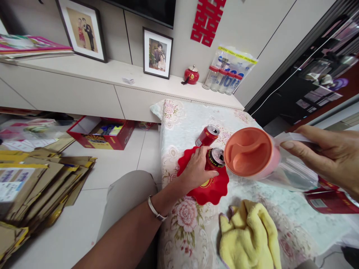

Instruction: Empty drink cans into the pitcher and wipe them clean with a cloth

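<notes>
A red can [214, 158] standing on a red mat [209, 186] on the worktop [185, 127] is gripped by the left hand [198, 168], while a pink cup [251, 153] in a clear bag [294, 172] is pinched by the right hand [328, 157].

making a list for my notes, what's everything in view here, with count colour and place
cans: 2, red; one upright on the mat, one lying behind it
mat: 1, red, on the table
table: 1, floral cloth
bowl: 1, orange, tilted, in a clear bag
cloth: 1, yellow, near table edge
box: 1, red, right edge
photo frames: 2, black, on the shelf
pot: 1, red, on the shelf
cardboard: stack, brown, floor
left hand: grips the upright can
right hand: holds the bag
</notes>
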A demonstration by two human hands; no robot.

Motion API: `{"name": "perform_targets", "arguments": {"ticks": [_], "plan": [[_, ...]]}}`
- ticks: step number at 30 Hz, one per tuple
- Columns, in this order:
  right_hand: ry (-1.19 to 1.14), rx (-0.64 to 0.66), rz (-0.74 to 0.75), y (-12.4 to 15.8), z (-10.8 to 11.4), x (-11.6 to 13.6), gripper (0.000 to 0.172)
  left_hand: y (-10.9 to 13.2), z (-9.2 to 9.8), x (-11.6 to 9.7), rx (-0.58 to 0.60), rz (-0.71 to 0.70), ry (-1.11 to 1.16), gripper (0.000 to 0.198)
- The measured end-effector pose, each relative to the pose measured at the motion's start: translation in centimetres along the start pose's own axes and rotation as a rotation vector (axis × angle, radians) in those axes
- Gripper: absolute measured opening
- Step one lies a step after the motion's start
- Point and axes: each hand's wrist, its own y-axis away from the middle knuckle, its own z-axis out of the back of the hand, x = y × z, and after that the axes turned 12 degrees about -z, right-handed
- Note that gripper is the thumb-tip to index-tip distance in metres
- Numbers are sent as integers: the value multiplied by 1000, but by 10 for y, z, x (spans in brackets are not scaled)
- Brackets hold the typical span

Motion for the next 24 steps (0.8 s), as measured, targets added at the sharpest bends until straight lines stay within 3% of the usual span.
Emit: {"name": "perform_targets", "arguments": {"ticks": [24], "plan": [[26, 16, 20, 0, 1, 1, 47, 0, 0, 1, 21, 7, 7, 66]]}}
